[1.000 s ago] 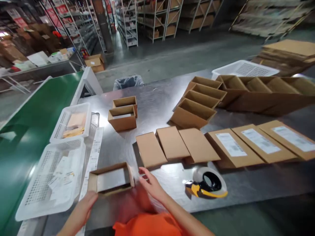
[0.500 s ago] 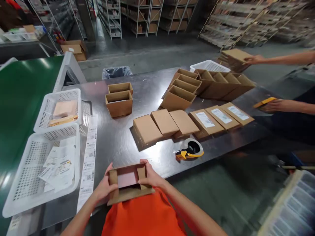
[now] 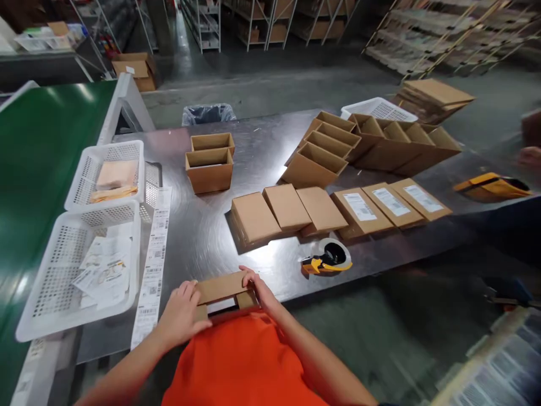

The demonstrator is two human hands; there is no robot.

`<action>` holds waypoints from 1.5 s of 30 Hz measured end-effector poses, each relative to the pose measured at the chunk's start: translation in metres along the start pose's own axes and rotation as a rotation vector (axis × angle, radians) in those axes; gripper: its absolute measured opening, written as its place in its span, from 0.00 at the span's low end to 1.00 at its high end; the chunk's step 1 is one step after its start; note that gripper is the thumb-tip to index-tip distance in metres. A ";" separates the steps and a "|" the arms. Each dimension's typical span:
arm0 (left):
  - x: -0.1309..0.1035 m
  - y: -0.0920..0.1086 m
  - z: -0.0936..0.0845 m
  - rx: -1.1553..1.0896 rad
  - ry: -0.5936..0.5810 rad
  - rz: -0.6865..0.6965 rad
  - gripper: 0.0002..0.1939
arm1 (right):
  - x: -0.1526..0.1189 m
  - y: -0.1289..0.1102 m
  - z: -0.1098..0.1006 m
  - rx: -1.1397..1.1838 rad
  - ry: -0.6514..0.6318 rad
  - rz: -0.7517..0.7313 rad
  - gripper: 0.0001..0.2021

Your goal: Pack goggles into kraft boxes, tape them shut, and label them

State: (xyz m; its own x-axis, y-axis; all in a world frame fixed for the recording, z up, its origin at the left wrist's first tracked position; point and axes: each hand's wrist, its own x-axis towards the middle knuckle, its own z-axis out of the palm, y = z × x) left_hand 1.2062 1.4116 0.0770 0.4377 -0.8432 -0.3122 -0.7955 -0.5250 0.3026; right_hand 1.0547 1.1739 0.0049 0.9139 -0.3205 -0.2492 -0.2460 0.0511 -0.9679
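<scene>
Close to my body, at the table's front edge, is a small cardboard box (image 3: 222, 288) with its far flap folded part way over the opening. My left hand (image 3: 182, 311) wraps round its left end. Curled over the right end and the flap's corner is my right hand (image 3: 257, 288). A strip of something pale shows inside the box between the side flaps. To the right lies a tape dispenser (image 3: 327, 260) with yellow parts. Beyond it stand closed, unlabelled boxes (image 3: 256, 217) in a row with labelled boxes (image 3: 361, 211).
Open boxes (image 3: 210, 172) stand further back, with several more (image 3: 315, 163) to the right. White baskets (image 3: 36, 299) and a label strip (image 3: 153, 270) lie left, beside a green conveyor (image 3: 25, 186). Another yellow dispenser (image 3: 490, 186) rests near a co-worker's hand (image 3: 530, 157).
The box's far flap has come down over the opening, and the box sits closer to my body. The co-worker has let go of the flat cardboard stack and the yellow dispenser.
</scene>
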 end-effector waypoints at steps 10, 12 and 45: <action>-0.005 0.013 0.041 0.155 0.210 -0.013 0.41 | -0.005 -0.009 0.021 0.289 0.118 0.095 0.33; -0.009 0.010 0.039 0.163 0.158 0.046 0.49 | -0.002 -0.009 0.028 0.333 0.126 0.128 0.34; 0.003 0.013 0.036 -0.136 0.213 0.212 0.37 | -0.064 -0.067 -0.118 -0.204 0.221 0.144 0.25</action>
State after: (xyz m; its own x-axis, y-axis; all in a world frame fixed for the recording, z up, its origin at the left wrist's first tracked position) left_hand 1.1824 1.4065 0.0473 0.3572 -0.9333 -0.0383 -0.8213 -0.3334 0.4629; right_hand 0.9746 1.0790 0.0890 0.7782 -0.5227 -0.3482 -0.4475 -0.0724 -0.8913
